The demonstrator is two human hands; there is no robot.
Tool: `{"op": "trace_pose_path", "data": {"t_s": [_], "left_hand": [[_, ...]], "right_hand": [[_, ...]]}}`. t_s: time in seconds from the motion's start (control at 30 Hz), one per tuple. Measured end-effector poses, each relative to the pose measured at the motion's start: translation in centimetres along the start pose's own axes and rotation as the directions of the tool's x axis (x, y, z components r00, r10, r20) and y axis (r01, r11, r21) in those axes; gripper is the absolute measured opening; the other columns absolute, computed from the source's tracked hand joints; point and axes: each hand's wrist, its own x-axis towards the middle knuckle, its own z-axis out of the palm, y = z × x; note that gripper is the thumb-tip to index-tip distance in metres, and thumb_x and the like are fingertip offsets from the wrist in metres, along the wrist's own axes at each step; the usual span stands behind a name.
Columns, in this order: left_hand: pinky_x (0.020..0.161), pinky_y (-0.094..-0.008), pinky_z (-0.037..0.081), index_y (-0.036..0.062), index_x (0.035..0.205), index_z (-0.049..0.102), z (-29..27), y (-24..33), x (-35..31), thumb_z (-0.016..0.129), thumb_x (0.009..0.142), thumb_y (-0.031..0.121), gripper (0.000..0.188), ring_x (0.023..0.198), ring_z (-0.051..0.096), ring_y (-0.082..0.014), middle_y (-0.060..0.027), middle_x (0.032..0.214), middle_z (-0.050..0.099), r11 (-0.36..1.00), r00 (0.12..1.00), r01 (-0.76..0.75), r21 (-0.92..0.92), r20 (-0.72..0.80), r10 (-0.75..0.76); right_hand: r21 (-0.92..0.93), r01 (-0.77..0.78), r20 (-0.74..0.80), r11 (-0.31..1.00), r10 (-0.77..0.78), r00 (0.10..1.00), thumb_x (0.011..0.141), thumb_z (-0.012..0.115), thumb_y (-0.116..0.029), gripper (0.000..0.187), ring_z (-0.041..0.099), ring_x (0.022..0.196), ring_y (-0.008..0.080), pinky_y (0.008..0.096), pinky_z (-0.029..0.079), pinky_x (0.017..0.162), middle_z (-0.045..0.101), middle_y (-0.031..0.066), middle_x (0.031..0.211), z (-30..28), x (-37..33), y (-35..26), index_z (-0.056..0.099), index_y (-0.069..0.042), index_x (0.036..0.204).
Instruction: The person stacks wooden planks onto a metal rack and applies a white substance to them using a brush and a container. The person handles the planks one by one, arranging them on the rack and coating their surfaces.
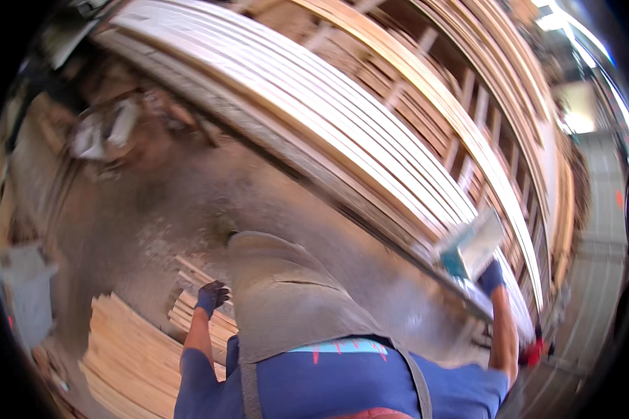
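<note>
My right hand (491,276), in a dark blue glove, is raised at the right beside the stack of long boards. It grips a white and teal box-shaped thing (476,246), blurred, whose exact kind I cannot make out. That thing is held over the edge of the long pale boards (342,129). Down at the left, my left hand (212,297) wears a dark glove and hangs with its fingers partly spread and nothing in them. Below and beside it lie short wooden slats (183,311) and a wider pile of pale planks (129,356).
Racks of stacked timber (398,70) stand behind the long boards. A dusty concrete floor (168,195) lies between my body and the boards. Farther left are scraps and white bags (105,133) and a grey block-like object (26,293). A red item (533,353) sits at the lower right.
</note>
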Motion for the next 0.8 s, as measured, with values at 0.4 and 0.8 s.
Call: {"op": "trace_pose_path", "data": {"t_s": [0.4,0.8], "left_hand": [[0.051,-0.0364,0.047,0.011,0.11,0.062,-8.2,-1.8,1.0,0.049,0.097,0.03,0.027,0.069,0.07,-0.0295,-0.0125,0.09,0.072,0.971,0.994,-0.046,-0.236,-0.105,0.021],[0.072,-0.0652,0.047,0.0162,0.115,0.054,-29.1,10.4,0.5,0.052,0.092,0.032,0.028,0.102,0.058,-0.0455,-0.0139,0.123,0.058,0.597,0.959,-0.274,-0.754,-0.163,0.234]], "right_hand": [[-0.071,0.639,-0.309,0.766,-0.626,0.716,0.082,0.066,-0.019,0.031,0.066,0.097,0.0337,0.0397,0.052,0.085,0.07,0.0159,0.103,-8.8,21.0,-37.4,0.067,-0.007,0.111],[-0.094,0.704,-0.392,0.704,-0.676,0.624,0.091,0.053,-0.037,0.038,0.061,0.087,0.0378,0.0444,0.048,0.077,0.066,0.0213,0.091,-20.4,42.4,-93.4,0.066,-0.004,0.103]]}}
